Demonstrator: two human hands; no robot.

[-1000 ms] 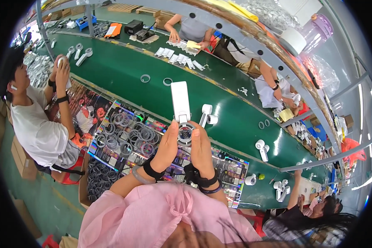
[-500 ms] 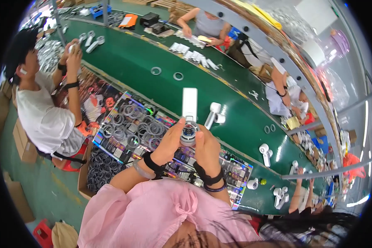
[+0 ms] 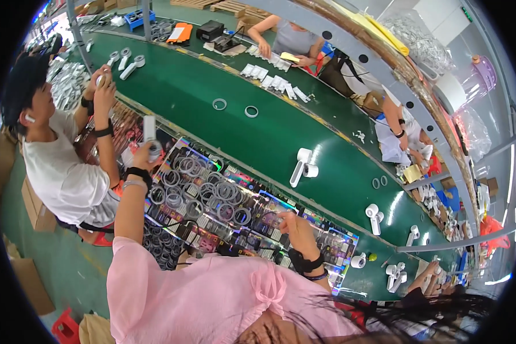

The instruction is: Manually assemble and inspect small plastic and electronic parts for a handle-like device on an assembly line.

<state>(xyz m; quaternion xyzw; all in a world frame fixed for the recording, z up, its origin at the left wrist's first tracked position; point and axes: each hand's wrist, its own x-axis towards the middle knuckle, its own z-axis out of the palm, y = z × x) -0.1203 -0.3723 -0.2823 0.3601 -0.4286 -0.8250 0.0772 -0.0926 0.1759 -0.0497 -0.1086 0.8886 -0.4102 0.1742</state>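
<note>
My left hand is closed round the round head of a white handheld fan, its flat handle pointing up and away. It is out to the left, beside the co-worker. My right hand hovers over the printed sheets, fingers loosely bent and apart, with nothing visible in them. Grey rings lie heaped on the shiny patterned sheets between my hands. Past them, on the green belt, a white fan lies with another round-headed part against it.
Two loose rings lie on the green work surface. A box of dark rings stands below the sheets. At left, a co-worker holds up a white part. A metal frame arches across the right side, with more workers beyond.
My left hand has carried the white fan from the middle out to the left. My right hand has let go of it and dropped back right, over the sheets.
</note>
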